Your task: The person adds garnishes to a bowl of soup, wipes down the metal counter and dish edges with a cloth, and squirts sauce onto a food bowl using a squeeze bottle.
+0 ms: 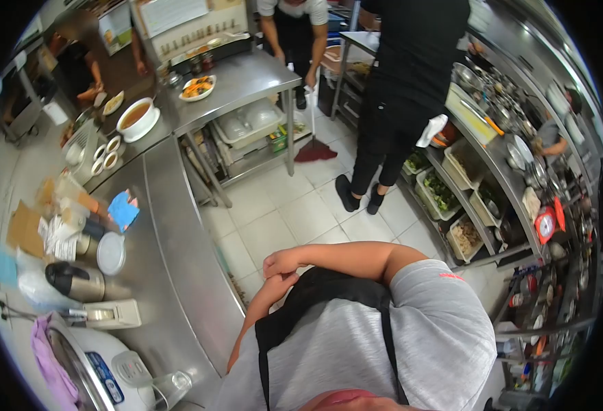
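Observation:
In front of my waist my two hands come together over the black apron. My right hand is closed, its fingers curled; whatever may be inside is hidden. Just below it, my left hand touches the right wrist, with its fingers largely out of sight. To the left of my hands runs a long steel counter. On it are a blue cloth or packet, a round white lid or tub, a steel jug with a black top and a tape dispenser.
A rice cooker sits nearest on the left. Farther along are a soup bowl and a plate of food. A person ahead holds a broom; another in black stands on the tiles. Shelves with food tubs line the right.

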`<action>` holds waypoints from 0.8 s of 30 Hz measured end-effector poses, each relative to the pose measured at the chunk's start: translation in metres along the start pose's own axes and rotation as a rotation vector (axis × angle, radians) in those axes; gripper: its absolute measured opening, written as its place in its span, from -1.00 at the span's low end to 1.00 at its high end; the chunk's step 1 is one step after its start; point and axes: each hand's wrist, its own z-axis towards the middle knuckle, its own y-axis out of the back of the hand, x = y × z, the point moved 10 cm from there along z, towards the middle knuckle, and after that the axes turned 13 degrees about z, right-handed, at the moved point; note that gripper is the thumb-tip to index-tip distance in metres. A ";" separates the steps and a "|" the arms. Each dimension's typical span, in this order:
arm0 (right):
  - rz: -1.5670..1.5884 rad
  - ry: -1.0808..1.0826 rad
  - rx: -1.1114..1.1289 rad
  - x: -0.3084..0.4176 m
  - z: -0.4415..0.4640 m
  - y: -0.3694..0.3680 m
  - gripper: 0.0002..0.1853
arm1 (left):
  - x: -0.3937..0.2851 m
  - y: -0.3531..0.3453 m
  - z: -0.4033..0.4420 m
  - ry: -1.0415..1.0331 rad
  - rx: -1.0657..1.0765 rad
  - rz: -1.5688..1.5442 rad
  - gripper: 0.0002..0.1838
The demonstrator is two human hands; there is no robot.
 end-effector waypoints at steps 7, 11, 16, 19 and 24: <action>0.055 0.041 0.041 -0.010 0.017 0.000 -0.73 | -0.018 0.004 -0.002 -0.002 0.007 0.077 -0.70; 0.103 -0.024 0.030 -0.011 0.009 -0.001 -0.76 | -0.019 0.000 -0.002 0.034 0.032 -0.029 -0.71; -0.040 0.100 0.113 -0.013 0.025 -0.003 -0.74 | -0.044 0.005 -0.010 0.002 -0.009 0.051 -0.67; 0.012 0.020 0.019 -0.012 0.013 0.001 -0.73 | -0.035 0.006 -0.009 0.018 0.026 0.151 -0.65; 0.008 0.037 0.039 -0.006 0.011 -0.001 -0.72 | -0.024 0.004 -0.008 0.084 0.030 0.080 -0.64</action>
